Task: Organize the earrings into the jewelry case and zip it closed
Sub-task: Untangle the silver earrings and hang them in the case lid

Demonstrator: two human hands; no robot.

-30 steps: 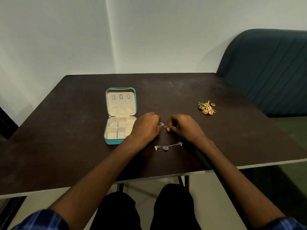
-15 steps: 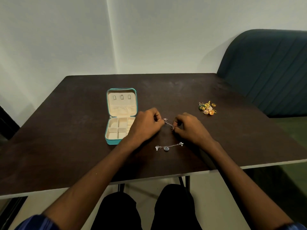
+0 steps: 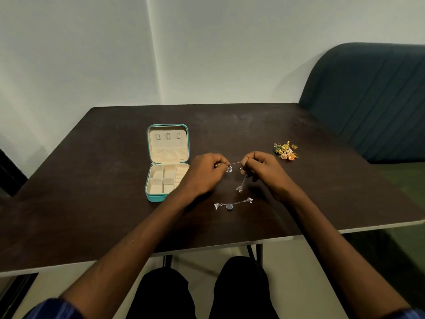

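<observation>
Chain (image 3: 236, 162) newly stretched between hands

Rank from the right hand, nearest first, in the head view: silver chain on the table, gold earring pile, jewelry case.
From the right hand:
1. silver chain on the table, just below it, toward the person.
2. gold earring pile, to its right and slightly farther back.
3. jewelry case, open, far to the left beyond the left hand.

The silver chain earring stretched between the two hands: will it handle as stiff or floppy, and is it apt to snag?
Likely floppy: the silver chain earring spans between left hand and right hand, while one end dangles below. Probably light, since fingertip pinches hold it. Its small charms might snag on the matching earring on the table.
</observation>
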